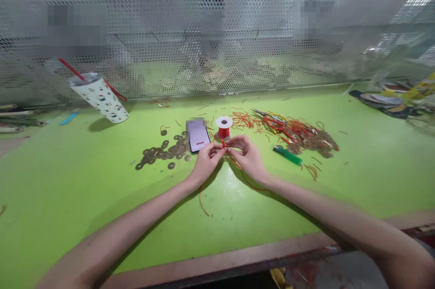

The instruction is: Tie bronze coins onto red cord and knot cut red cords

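Observation:
My left hand [206, 161] and my right hand [247, 155] meet over the green table [102, 198], fingers pinched together on a red cord [234, 161]. The cord runs from between the fingertips down past my right wrist, with a loose end [203, 205] trailing on the table. A spool of red cord [224, 127] stands just behind my hands. Loose brass coins [163, 151] lie to the left of my left hand. A phone [198, 137] with a lit screen lies beside the spool.
A heap of coins strung on red cord [311, 139] lies at the right, with scissors [272, 119] and cut cord scraps. A green lighter [287, 155] lies near my right hand. A tilted patterned cup with a straw [100, 96] sits left. A perforated metal screen [217, 31] closes the back.

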A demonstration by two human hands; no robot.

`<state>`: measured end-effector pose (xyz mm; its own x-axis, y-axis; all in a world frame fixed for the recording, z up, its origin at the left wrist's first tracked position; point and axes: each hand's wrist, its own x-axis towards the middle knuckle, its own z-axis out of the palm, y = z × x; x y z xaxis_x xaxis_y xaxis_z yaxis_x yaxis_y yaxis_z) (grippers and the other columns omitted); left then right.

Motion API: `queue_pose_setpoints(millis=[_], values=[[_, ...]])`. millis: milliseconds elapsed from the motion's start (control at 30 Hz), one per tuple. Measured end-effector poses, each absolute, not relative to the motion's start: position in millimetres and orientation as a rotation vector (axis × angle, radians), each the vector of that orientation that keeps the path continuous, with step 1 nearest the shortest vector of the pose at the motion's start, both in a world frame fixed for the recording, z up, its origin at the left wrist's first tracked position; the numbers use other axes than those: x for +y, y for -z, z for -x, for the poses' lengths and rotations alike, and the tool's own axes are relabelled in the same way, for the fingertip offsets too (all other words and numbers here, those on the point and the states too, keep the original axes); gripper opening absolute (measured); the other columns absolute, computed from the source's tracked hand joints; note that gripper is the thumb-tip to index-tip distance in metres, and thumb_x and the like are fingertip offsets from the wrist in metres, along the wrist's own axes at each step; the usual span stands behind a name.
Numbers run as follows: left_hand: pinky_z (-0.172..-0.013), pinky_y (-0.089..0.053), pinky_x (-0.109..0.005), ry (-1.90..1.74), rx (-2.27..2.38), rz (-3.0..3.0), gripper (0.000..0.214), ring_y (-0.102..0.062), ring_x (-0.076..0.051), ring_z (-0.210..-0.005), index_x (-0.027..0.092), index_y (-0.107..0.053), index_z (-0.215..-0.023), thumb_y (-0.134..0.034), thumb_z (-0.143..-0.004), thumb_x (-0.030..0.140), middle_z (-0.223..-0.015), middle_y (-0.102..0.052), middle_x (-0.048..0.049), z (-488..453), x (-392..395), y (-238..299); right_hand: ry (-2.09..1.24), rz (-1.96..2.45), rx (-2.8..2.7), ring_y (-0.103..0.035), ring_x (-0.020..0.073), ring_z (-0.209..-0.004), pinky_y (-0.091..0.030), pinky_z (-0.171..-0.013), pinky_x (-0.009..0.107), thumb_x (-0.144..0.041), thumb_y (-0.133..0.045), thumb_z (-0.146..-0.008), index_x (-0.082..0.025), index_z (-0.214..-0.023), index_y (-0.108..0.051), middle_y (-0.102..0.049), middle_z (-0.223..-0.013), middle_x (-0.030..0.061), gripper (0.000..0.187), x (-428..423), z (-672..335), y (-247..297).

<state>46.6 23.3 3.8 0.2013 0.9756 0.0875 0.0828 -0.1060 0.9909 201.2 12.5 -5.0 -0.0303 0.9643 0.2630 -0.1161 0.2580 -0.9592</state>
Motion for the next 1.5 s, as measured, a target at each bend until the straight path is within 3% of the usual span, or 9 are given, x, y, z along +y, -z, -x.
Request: queue_pose_setpoints(millis=[167,333,533,700,900,1500], values=[[-0.057,-0.037,-0.025,-1.067,1.064,-1.415,0.020,-0.050,-0.013,-0.061,0.016,-0.064,-0.080,-0.067,-0.082,0.036,-0.070,-0.060,-0.0006,-46,22,-6,-1.033,1.004,-1.373,-0.067,0.0193,-0.090,-0.058,-0.078,0.037,-0.031,-0.066,-0.089,-0.022,-0.097,-0.062,-0.067,-0.101,0.0060,0.013,12,-202,4],[-0.054,-0.032,-0.024,-1.035,1.066,-1.396,0.020,-0.043,-0.011,-0.055,0.017,-0.062,-0.081,-0.067,-0.082,0.036,-0.063,-0.053,0.0029,-46,22,-5,-0.887,1.005,-1.517,-0.064,0.0186,-0.095,-0.056,-0.074,0.032,-0.027,-0.063,-0.091,-0.022,-0.095,-0.064,-0.061,-0.109,0.0065,0.007,13,-205,4],[-0.051,-0.025,-0.025,-1.005,1.098,-1.376,0.019,-0.035,-0.010,-0.050,0.017,-0.061,-0.079,-0.067,-0.083,0.035,-0.055,-0.042,0.0062,-44,22,-8,-0.829,1.003,-1.654,-0.062,0.0190,-0.098,-0.057,-0.078,0.033,-0.025,-0.060,-0.092,-0.021,-0.093,-0.062,-0.057,-0.110,0.0080,0.004,15,-209,1],[-0.050,-0.023,-0.025,-0.985,1.103,-1.373,0.020,-0.032,-0.010,-0.050,0.017,-0.061,-0.080,-0.065,-0.085,0.036,-0.056,-0.042,0.0059,-45,22,-10,-0.672,0.955,-1.762,-0.059,0.0229,-0.109,-0.056,-0.081,0.037,-0.021,-0.058,-0.093,-0.022,-0.097,-0.061,-0.058,-0.113,0.0105,0.004,14,-211,0],[-0.051,-0.024,-0.025,-0.995,1.102,-1.374,0.021,-0.034,-0.010,-0.051,0.018,-0.061,-0.078,-0.065,-0.085,0.037,-0.057,-0.044,0.0053,-45,22,-11,-0.418,0.896,-1.948,-0.058,0.0254,-0.113,-0.051,-0.099,0.049,-0.018,-0.054,-0.095,-0.023,-0.105,-0.058,-0.057,-0.115,0.0116,0.011,16,-216,1],[-0.051,-0.027,-0.025,-0.968,1.090,-1.434,0.018,-0.036,-0.011,-0.052,0.018,-0.061,-0.080,-0.064,-0.083,0.035,-0.057,-0.044,0.0045,-44,22,-14,-0.475,0.893,-2.002,-0.059,0.0242,-0.107,-0.051,-0.094,0.045,-0.015,-0.055,-0.090,-0.022,-0.097,-0.052,-0.059,-0.108,0.0100,0.011,22,-219,7]])
